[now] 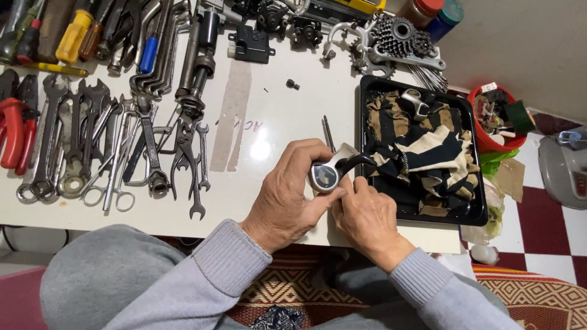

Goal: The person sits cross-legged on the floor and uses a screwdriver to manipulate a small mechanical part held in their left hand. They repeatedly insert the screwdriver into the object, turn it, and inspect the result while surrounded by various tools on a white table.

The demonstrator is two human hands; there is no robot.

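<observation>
The counter (275, 110) is white. A black tray (471, 214) carries a rag (428, 153) striped black, tan and cream. The pliers (15, 125) have red handles, the bucket (483, 137) looks red, the sleeves (226, 256) are grey, and the floor (544, 232) is checked maroon and white.

- You are at a home bicycle-repair bench: a white table (275, 116) with rows of wrenches (92, 140) and pliers (15, 122).
- A sprocket cluster (397, 36) and brake caliper (351, 36) lie beside a black tray (422, 214); checkered floor tiles (550, 232) show below.
</observation>
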